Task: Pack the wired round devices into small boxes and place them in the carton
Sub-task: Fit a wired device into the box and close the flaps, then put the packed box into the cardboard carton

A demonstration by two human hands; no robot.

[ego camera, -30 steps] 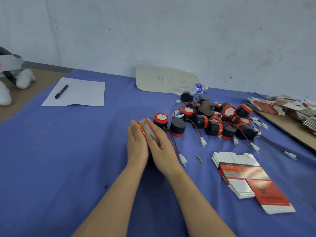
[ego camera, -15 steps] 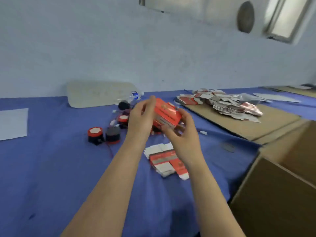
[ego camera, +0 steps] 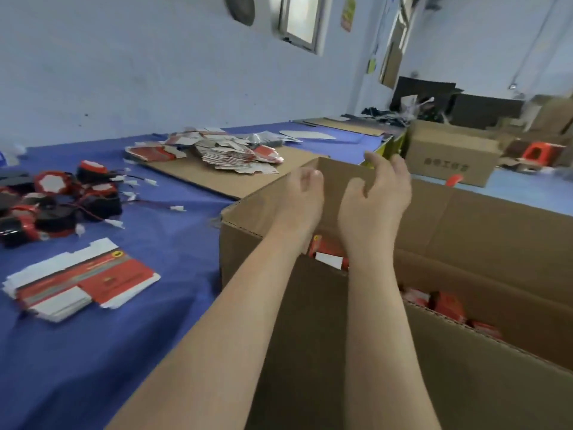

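Both my hands hover over the open brown carton (ego camera: 248, 234) beside the table. My left hand (ego camera: 305, 197) has loosely curled fingers and holds nothing. My right hand (ego camera: 376, 193) is next to it, fingers spread and relaxed, also empty. Just below them a small red and white box (ego camera: 325, 249) lies inside the carton. Several more small red boxes (ego camera: 446, 305) show further right in the carton. The wired round devices (ego camera: 52, 206), black with red rims, lie in a heap on the blue table at the left.
A stack of flat unfolded box blanks (ego camera: 83, 277) lies on the blue cloth near the table's front. More blanks (ego camera: 235, 153) are piled on a cardboard sheet (ego camera: 210, 180) behind. A second carton (ego camera: 449, 156) and a red stool (ego camera: 539, 152) stand on the floor beyond.
My view swung right from the table to the carton. Both hands carried the closed red box over the carton and let it go; they are now empty.
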